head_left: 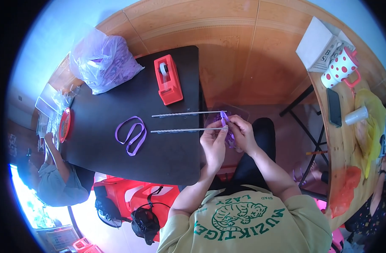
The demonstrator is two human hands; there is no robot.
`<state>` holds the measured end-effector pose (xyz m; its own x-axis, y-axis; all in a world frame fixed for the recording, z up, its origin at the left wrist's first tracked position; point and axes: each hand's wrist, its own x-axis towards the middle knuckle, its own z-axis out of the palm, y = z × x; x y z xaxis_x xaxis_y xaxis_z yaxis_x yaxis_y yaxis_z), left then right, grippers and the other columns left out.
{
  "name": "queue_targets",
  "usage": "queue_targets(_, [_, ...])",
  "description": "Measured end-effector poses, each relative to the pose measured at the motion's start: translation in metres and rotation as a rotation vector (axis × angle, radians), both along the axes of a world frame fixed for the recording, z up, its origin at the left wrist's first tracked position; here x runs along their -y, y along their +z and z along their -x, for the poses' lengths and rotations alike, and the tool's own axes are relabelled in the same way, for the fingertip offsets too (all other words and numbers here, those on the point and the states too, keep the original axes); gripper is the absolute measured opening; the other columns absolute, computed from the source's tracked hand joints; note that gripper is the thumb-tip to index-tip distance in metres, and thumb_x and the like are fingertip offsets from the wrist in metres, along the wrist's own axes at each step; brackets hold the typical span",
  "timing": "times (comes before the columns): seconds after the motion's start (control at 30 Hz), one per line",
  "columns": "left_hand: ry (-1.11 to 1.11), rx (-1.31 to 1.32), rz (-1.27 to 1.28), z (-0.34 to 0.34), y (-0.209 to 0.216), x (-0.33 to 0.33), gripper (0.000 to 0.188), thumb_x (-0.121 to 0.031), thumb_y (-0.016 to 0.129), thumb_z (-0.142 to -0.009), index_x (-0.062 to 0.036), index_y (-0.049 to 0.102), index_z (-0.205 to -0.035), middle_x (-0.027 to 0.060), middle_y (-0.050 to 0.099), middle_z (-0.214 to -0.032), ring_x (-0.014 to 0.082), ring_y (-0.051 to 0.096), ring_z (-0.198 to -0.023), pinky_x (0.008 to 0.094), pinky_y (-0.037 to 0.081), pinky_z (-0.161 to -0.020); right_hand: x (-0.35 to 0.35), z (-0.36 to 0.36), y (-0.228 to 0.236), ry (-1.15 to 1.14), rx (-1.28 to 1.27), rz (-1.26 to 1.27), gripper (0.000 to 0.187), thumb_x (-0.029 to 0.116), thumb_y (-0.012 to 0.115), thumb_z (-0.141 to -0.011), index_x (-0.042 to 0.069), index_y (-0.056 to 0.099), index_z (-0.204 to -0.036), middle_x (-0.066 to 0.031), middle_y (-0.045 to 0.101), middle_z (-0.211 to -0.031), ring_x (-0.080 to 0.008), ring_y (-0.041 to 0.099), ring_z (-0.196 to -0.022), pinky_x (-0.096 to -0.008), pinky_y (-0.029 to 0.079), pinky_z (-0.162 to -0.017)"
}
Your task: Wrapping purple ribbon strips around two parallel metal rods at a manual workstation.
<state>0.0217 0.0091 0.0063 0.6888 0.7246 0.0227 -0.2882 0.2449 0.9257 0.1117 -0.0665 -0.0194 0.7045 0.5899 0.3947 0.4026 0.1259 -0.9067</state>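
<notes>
Two thin metal rods (pixel 180 114), twisted along part of their length like chopsticks, lie parallel on the black table and jut past its right edge. Purple ribbon (pixel 224 118) is looped about their far ends. My left hand (pixel 214 145) pinches the ribbon by the tip of the nearer rod, thumb and fingers together. Close beside it, my right hand (pixel 242 131) has its fingers closed on the same ribbon. A loose loop of purple ribbon (pixel 143 135) lies on the table to the left. Below my hands, a clear container (pixel 239 110) is partly hidden.
A red tape dispenser (pixel 169 80) and a stuffed plastic bag (pixel 104 63) stand on the black table (pixel 100 139). The wooden table (pixel 334 147) at right bears a dotted tumbler (pixel 340 67) and a phone (pixel 334 107). A person (pixel 60 181) sits far left; red stools stand below.
</notes>
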Motion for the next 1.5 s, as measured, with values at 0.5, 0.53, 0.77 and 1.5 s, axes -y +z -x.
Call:
queue_targets(0.5, [-0.045,-0.195,-0.104,0.006,-0.008,-0.005,0.01,-0.002,0.065,-0.085,0.0029,0.068,-0.094,0.0008,0.064,-0.072,0.0031,0.054,-0.064,0.017,0.041,-0.058,0.023,0.046,-0.026,0.152,-0.356,0.028,0.013,0.001,0.048,-0.093,0.0,0.059,-0.1,-0.0026,0.059,-0.08,-0.008,0.054,-0.076,-0.023,0.043,-0.069])
queue_targets(0.53, [-0.044,-0.195,-0.102,0.005,-0.008,-0.005,0.01,-0.002,0.065,-0.085,0.0029,0.068,-0.094,0.0008,0.064,-0.072,0.0031,0.054,-0.064,0.017,0.041,-0.058,0.027,0.049,-0.026,0.199,-0.411,0.047,0.012,0.002,0.048,-0.094,0.0,0.059,-0.099,-0.0014,0.059,-0.08,-0.0071,0.053,-0.075,-0.0224,0.042,-0.068])
queue_targets(0.77, [-0.084,-0.17,0.099,0.007,-0.009,-0.006,0.006,-0.005,0.065,-0.086,-0.0003,0.068,-0.088,0.0026,0.065,-0.074,0.0057,0.056,-0.063,0.0191,0.043,-0.058,0.034,0.062,-0.018,0.357,-0.808,-0.148,0.013,0.006,0.048,-0.096,0.001,0.06,-0.099,0.0009,0.06,-0.085,-0.0055,0.053,-0.075,-0.0212,0.043,-0.068])
queue_targets(1.5, [-0.149,-0.024,0.316,0.039,0.028,0.015,0.006,-0.003,0.059,-0.09,0.0019,0.063,-0.088,0.0076,0.064,-0.077,0.012,0.06,-0.069,0.0236,0.047,-0.068,0.023,0.023,0.043,-0.255,0.638,-0.014,0.023,-0.01,0.069,-0.067,0.0,0.063,-0.087,-0.0122,0.062,-0.088,-0.0286,0.061,-0.075,-0.0341,0.046,-0.066])
